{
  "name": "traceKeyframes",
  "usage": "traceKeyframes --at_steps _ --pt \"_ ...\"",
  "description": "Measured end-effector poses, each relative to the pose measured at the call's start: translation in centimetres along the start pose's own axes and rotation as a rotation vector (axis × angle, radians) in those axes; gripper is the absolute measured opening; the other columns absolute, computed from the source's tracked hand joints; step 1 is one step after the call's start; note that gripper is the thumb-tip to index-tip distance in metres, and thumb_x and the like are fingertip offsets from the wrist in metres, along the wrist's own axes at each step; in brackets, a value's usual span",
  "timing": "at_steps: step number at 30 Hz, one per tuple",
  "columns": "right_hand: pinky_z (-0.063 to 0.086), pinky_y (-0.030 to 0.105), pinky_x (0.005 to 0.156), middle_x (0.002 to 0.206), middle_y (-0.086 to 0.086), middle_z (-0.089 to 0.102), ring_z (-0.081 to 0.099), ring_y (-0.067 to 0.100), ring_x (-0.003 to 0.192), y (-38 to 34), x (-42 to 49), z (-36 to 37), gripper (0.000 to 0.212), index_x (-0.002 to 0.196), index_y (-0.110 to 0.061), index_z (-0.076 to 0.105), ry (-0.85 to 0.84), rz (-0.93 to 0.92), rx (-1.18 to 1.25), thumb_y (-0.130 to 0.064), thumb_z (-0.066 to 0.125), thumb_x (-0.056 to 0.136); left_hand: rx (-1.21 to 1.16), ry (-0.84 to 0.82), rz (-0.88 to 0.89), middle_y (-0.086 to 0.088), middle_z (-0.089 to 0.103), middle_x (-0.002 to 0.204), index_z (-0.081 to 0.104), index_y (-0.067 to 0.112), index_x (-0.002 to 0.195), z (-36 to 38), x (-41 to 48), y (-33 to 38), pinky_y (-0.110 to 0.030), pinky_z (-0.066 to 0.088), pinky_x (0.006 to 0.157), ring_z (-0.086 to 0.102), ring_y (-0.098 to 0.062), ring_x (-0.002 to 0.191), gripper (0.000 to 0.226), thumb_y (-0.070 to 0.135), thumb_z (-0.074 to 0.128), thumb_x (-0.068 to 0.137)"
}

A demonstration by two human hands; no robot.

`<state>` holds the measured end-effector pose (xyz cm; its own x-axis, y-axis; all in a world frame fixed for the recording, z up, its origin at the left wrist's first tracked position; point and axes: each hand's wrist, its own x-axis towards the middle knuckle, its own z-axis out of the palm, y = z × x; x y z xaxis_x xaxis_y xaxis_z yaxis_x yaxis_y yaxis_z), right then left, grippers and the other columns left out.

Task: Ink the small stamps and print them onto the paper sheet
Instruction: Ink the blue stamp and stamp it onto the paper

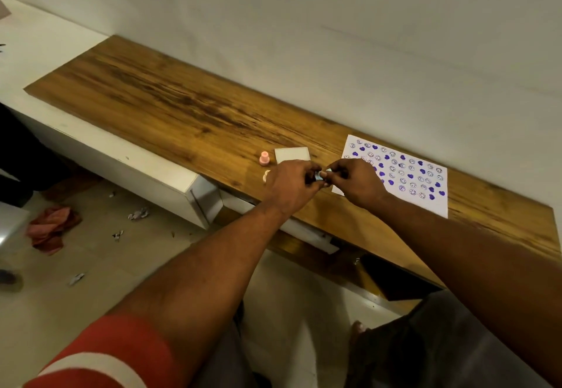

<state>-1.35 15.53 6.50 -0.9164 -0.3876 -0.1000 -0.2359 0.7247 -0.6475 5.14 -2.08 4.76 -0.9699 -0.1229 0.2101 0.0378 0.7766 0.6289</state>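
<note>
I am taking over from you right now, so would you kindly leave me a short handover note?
Left hand: pinches the blue stamp above the bench.
Right hand: pinches the same stamp from the other side.
Things: pink stamp stands upright left of the white pad; another stamp is half hidden behind the left hand; the paper lies to the right.
Done: purple hearts and smileys cover most of the paper.
Left: probably ink the blue stamp and print on the blank near strip.
</note>
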Motion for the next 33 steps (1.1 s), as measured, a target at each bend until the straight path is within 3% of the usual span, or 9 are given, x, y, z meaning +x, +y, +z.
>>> traceKeyframes --at_steps 7,13,19,23,29,33 --pt "0.040 0.017 0.065 0.088 -0.010 0.071 0.064 0.001 0.080 0.4 -0.5 -0.1 0.026 0.109 -0.021 0.076 0.010 -0.027 -0.008 -0.042 0.073 0.093 -0.037 -0.071 -0.087 0.005 0.079 0.107 0.076 0.025 0.123 0.4 0.0 0.1 -0.033 0.060 0.084 0.073 -0.009 0.099 0.045 0.046 0.084 0.085" --pt "0.048 0.023 0.071 0.095 -0.004 0.074 0.065 0.007 0.084 0.9 -0.5 0.9 0.026 0.111 -0.017 0.075 -0.029 -0.130 -0.044 -0.038 0.070 0.096 -0.022 -0.080 -0.137 0.004 0.078 0.106 0.077 0.024 0.118 1.5 -0.3 -0.8 -0.023 0.047 0.068 0.071 -0.011 0.095 0.043 0.046 0.085 0.083" --pt "0.042 0.016 0.071 0.103 -0.007 0.073 0.062 0.002 0.088 1.1 -0.1 1.9 0.022 0.117 -0.021 0.072 -0.089 -0.239 -0.091 -0.032 0.066 0.099 -0.002 -0.160 -0.183 0.007 0.078 0.108 0.074 0.024 0.123 2.3 -1.3 -3.6 -0.031 0.058 0.085 0.070 -0.008 0.098 0.046 0.044 0.085 0.083" --pt "0.037 0.010 0.068 0.108 -0.008 0.069 0.058 0.000 0.086 1.4 0.6 2.2 0.027 0.123 -0.021 0.070 -0.095 -0.234 -0.180 -0.035 0.065 0.100 0.023 -0.160 -0.219 0.013 0.075 0.095 0.073 0.027 0.120 2.2 -1.9 -5.0 -0.016 0.042 0.067 0.060 0.004 0.078 0.047 0.049 0.085 0.081" --pt "0.047 0.020 0.072 0.111 0.000 0.071 0.062 0.011 0.092 2.2 1.0 2.3 0.033 0.126 -0.016 0.069 -0.092 -0.191 -0.208 -0.034 0.064 0.099 0.040 -0.144 -0.224 0.020 0.063 0.078 0.074 0.031 0.114 2.0 -2.7 -6.1 -0.019 0.045 0.064 0.058 0.004 0.073 0.045 0.054 0.086 0.077" --pt "0.044 0.015 0.068 0.110 -0.001 0.072 0.062 0.009 0.091 2.2 1.3 2.5 0.033 0.126 -0.017 0.069 -0.090 -0.183 -0.213 -0.035 0.065 0.099 0.084 -0.143 -0.170 0.021 0.060 0.077 0.072 0.031 0.120 1.2 -2.2 -6.2 -0.020 0.046 0.064 0.058 0.002 0.073 0.056 0.065 0.080 0.077"
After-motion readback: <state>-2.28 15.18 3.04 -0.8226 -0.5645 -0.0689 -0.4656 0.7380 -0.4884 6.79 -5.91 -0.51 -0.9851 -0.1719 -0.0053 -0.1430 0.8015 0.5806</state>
